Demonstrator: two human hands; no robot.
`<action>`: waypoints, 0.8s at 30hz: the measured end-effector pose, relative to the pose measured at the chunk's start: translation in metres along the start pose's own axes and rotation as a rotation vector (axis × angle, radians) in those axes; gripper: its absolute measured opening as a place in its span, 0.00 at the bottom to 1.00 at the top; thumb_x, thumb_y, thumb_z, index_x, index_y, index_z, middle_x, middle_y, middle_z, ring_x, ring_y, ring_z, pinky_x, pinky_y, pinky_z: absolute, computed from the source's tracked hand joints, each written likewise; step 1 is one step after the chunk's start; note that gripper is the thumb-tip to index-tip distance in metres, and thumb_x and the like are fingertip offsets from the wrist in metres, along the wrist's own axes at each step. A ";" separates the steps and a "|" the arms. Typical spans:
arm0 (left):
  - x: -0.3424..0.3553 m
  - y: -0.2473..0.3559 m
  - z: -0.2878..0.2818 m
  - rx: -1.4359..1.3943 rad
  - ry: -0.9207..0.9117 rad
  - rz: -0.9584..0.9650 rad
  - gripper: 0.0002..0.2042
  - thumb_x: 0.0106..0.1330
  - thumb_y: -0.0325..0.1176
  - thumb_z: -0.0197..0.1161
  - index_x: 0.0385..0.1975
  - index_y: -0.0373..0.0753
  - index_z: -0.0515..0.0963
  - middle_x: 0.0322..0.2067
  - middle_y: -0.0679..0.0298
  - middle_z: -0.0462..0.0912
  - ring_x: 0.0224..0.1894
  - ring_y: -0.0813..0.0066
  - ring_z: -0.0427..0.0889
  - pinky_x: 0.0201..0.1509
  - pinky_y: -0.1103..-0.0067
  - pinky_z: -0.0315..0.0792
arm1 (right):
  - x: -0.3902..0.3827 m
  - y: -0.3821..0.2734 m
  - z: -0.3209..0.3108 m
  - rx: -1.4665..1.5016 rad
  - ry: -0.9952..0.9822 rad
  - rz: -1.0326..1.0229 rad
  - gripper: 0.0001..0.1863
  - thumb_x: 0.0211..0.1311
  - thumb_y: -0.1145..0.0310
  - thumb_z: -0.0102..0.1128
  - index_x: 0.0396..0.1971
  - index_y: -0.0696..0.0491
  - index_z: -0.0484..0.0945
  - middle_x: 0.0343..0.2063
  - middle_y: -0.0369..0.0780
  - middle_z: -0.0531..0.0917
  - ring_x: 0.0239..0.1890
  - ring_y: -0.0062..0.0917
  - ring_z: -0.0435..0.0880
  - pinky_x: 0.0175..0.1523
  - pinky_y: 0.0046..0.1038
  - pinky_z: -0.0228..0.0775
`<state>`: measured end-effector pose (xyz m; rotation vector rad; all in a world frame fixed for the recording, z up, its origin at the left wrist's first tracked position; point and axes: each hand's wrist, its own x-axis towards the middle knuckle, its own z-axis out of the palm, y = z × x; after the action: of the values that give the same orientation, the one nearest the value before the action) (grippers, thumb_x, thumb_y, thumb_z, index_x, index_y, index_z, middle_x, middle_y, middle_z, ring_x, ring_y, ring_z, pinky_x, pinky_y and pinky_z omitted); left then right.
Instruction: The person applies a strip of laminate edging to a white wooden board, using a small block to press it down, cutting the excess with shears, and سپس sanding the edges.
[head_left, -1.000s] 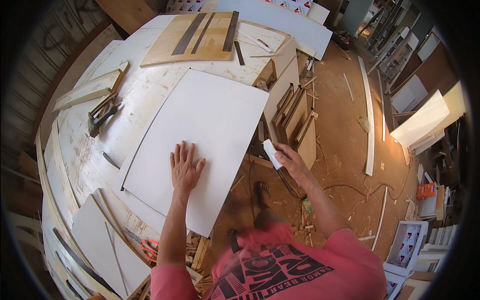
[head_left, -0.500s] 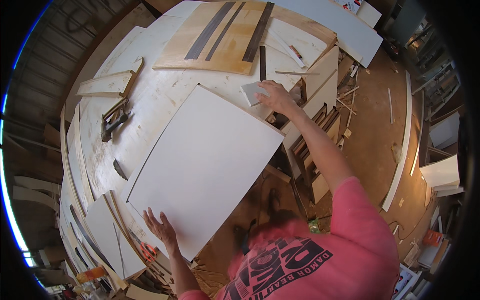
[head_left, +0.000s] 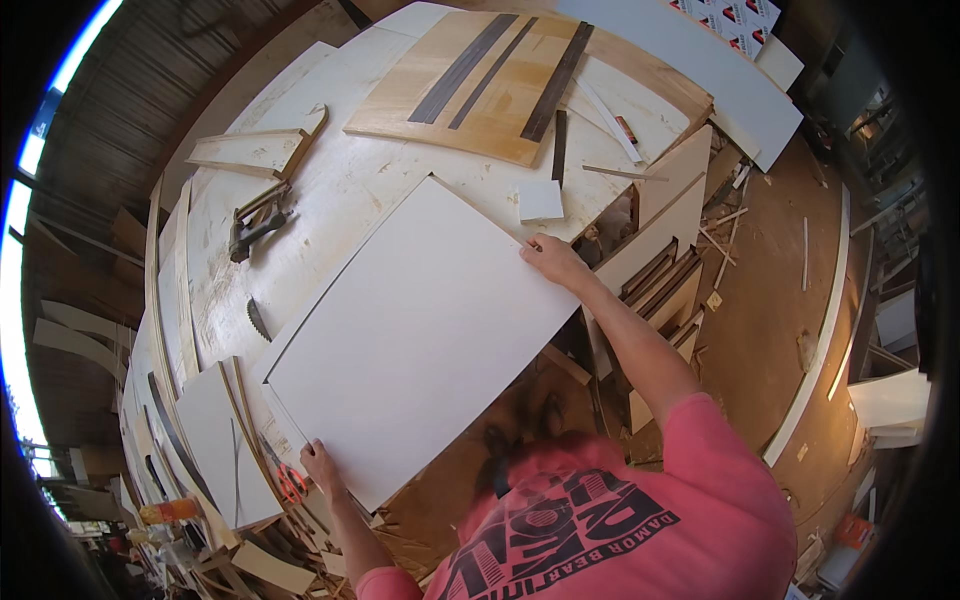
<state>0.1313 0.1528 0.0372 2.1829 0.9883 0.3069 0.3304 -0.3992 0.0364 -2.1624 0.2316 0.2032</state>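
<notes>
A large white rectangular panel (head_left: 420, 340) lies at a slant on the near part of the worktable, with a thin dark line along its far left edge. My left hand (head_left: 322, 468) is closed on the panel's near left edge, fingers curled. At the panel's right edge, my right hand (head_left: 555, 260) pinches the border between thumb and fingers. Just beyond my right hand sits a small white block (head_left: 541, 201), apart from it. A dark narrow strip (head_left: 559, 148) lies behind the block.
A wooden board with dark stripes (head_left: 470, 85) lies at the far side. To the left are a dark clamp-like tool (head_left: 258, 228), a toothed saw blade (head_left: 258, 320) and a wooden piece (head_left: 250, 152). Orange-handled scissors (head_left: 291, 484) lie near my left hand. Offcuts (head_left: 665, 285) crowd the right side.
My right hand has let go of the small white block and taken the panel's right edge. My left hand, spread open before, has closed on the panel's left edge.
</notes>
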 end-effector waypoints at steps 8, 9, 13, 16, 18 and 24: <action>-0.005 0.007 -0.005 -0.351 0.000 -0.182 0.16 0.65 0.37 0.55 0.42 0.28 0.71 0.30 0.64 0.72 0.32 0.76 0.68 0.37 0.77 0.66 | -0.053 -0.023 -0.016 0.395 0.117 -0.013 0.17 0.60 0.62 0.56 0.38 0.62 0.76 0.30 0.41 0.80 0.34 0.23 0.76 0.41 0.25 0.67; -0.009 0.026 -0.002 -0.355 0.009 -0.123 0.16 0.65 0.37 0.56 0.42 0.28 0.71 0.32 0.63 0.72 0.34 0.76 0.68 0.39 0.78 0.66 | -0.066 -0.018 -0.030 0.462 0.153 0.000 0.17 0.61 0.61 0.56 0.37 0.62 0.77 0.30 0.37 0.79 0.33 0.19 0.74 0.41 0.24 0.67; 0.005 0.072 -0.009 -0.396 0.053 0.085 0.18 0.64 0.36 0.56 0.46 0.27 0.71 0.41 0.58 0.71 0.42 0.71 0.71 0.48 0.76 0.66 | -0.138 -0.023 -0.057 0.714 0.210 -0.005 0.15 0.66 0.63 0.53 0.44 0.58 0.72 0.35 0.35 0.79 0.38 0.16 0.78 0.43 0.20 0.72; 0.027 0.144 -0.018 -0.138 0.055 0.293 0.22 0.62 0.39 0.57 0.50 0.30 0.72 0.48 0.49 0.71 0.52 0.56 0.68 0.58 0.67 0.63 | -0.200 -0.020 -0.037 0.942 0.261 0.100 0.19 0.65 0.60 0.51 0.47 0.60 0.72 0.39 0.39 0.78 0.42 0.23 0.78 0.48 0.25 0.71; 0.059 0.174 0.006 -0.092 -0.038 0.383 0.24 0.61 0.43 0.56 0.52 0.32 0.72 0.50 0.47 0.72 0.53 0.51 0.67 0.60 0.65 0.61 | -0.241 -0.006 -0.019 1.015 0.296 0.115 0.20 0.67 0.60 0.47 0.50 0.60 0.70 0.43 0.41 0.77 0.46 0.26 0.77 0.51 0.27 0.70; 0.118 0.237 0.085 0.125 -0.188 0.516 0.25 0.59 0.47 0.54 0.50 0.34 0.74 0.50 0.48 0.73 0.53 0.49 0.68 0.59 0.64 0.63 | -0.295 0.009 0.062 1.433 0.437 0.192 0.18 0.68 0.60 0.46 0.50 0.55 0.70 0.46 0.38 0.77 0.49 0.28 0.76 0.53 0.33 0.71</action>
<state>0.3854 0.0880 0.1315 2.5076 0.3368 0.2727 0.0390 -0.3264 0.0630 -0.7259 0.6043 -0.2813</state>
